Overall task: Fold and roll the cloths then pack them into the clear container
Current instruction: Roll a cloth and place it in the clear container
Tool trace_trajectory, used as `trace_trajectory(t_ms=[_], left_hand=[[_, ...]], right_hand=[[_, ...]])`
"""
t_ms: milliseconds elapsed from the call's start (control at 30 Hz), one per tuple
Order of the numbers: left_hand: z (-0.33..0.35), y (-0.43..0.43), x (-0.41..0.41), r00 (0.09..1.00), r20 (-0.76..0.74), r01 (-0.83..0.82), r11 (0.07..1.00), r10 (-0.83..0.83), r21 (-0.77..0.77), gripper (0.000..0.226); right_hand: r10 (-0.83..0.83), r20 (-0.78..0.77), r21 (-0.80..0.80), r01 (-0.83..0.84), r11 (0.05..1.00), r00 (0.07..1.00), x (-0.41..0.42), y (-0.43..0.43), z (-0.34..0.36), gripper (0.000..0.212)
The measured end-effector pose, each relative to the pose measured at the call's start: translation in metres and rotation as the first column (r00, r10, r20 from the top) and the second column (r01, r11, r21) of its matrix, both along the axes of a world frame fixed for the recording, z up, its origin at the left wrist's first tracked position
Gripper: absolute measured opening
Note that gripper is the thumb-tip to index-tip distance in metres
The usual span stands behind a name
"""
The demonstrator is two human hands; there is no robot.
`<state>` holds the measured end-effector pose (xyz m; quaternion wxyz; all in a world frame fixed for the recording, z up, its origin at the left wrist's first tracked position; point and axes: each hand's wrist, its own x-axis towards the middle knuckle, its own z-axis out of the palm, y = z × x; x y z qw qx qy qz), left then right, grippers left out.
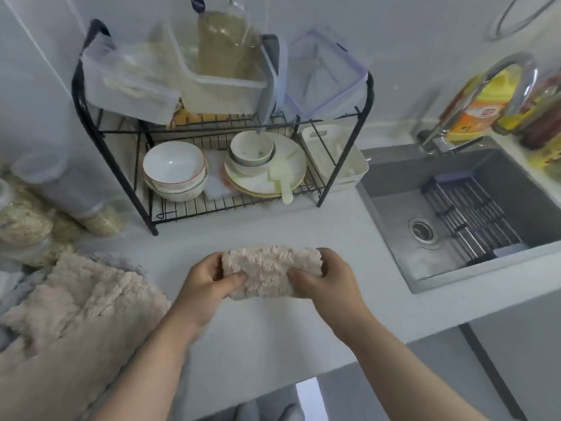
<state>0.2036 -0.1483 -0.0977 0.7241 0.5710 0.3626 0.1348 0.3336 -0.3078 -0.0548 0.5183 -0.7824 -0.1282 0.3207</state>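
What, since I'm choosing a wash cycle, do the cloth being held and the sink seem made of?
The cloth, gripped by the left hand and right hand, looks like fluffy pinkish microfibre or fleece: a tufted, matte pile. The sink looks like brushed stainless steel: grey with a dull sheen, though blur leaves it open.

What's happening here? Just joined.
A person is working a pink fluffy cloth into a compact bundle over the white counter. The left hand and right hand each grip one end, thumbs on top. Whether it is only folded or already rolled is hard to tell. A pile of similar cloths lies to the left. Behind, clear containers sit on top of the dish rack; the held cloth is not packed yet.
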Motion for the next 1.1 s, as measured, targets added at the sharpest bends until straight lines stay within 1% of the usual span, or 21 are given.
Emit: trace_trajectory(t_ms=[67,133,267,367,400,467,500,567,633,700,833,933,1033,1100], left_hand=[[0.031,-0.014,0.02,0.995,0.095,0.048,0.997,-0.042,-0.067,0.041],[0.062,-0.03,0.048,0.981,0.162,0.116,0.991,-0.105,-0.064,0.048],[0.114,-0.077,0.113,0.928,0.282,0.257,0.966,-0.244,-0.009,0.036],[0.147,-0.13,0.16,0.876,0.321,0.365,0.93,-0.36,0.048,0.035],[0.156,-0.15,0.174,0.854,0.327,0.404,0.912,-0.404,0.07,0.038],[0.172,-0.193,0.202,0.789,0.334,0.516,0.851,-0.516,0.096,0.048],[0.18,-0.215,0.216,0.736,0.342,0.588,0.802,-0.584,0.104,0.049],[0.193,-0.259,0.243,0.622,0.35,0.705,0.696,-0.7,0.139,0.048],[0.202,-0.304,0.267,0.546,0.35,0.749,0.631,-0.761,0.203,0.045],[0.207,-0.349,0.287,0.509,0.374,0.767,0.605,-0.776,0.213,0.044],[0.214,-0.434,0.313,0.44,0.392,0.82,0.539,-0.808,0.191,0.048],[0.221,-0.491,0.33,0.355,0.383,0.865,0.455,-0.852,0.21,0.05],[0.228,-0.541,0.347,0.255,0.374,0.898,0.362,-0.892,0.251,0.046],[0.229,-0.571,0.362,0.208,0.382,0.912,0.319,-0.901,0.257,0.041]], right_hand=[[-0.046,0.006,0.096,0.045,0.994,0.999,0.014,-0.022,0.034,0.017],[-0.102,0.013,0.173,0.098,0.98,0.995,0.032,-0.052,0.063,0.02],[-0.247,0.004,0.316,0.233,0.92,0.969,0.062,-0.123,0.105,0.027],[-0.384,0.018,0.395,0.347,0.851,0.923,0.08,-0.184,0.124,0.03],[-0.434,0.023,0.42,0.385,0.822,0.901,0.085,-0.206,0.128,0.03],[-0.54,0.039,0.455,0.467,0.758,0.841,0.095,-0.25,0.138,0.032],[-0.588,0.046,0.474,0.501,0.725,0.808,0.1,-0.273,0.143,0.032],[-0.659,0.069,0.506,0.543,0.67,0.749,0.108,-0.316,0.153,0.03],[-0.717,0.096,0.517,0.581,0.628,0.69,0.113,-0.359,0.161,0.024],[-0.774,0.115,0.537,0.616,0.576,0.623,0.115,-0.401,0.169,0.02],[-0.858,0.162,0.565,0.667,0.486,0.488,0.107,-0.477,0.184,0.031],[-0.906,0.167,0.568,0.713,0.411,0.389,0.1,-0.527,0.186,0.018],[-0.939,0.18,0.563,0.752,0.342,0.293,0.101,-0.569,0.185,0.017],[-0.956,0.179,0.567,0.77,0.292,0.23,0.107,-0.592,0.185,0.017]])
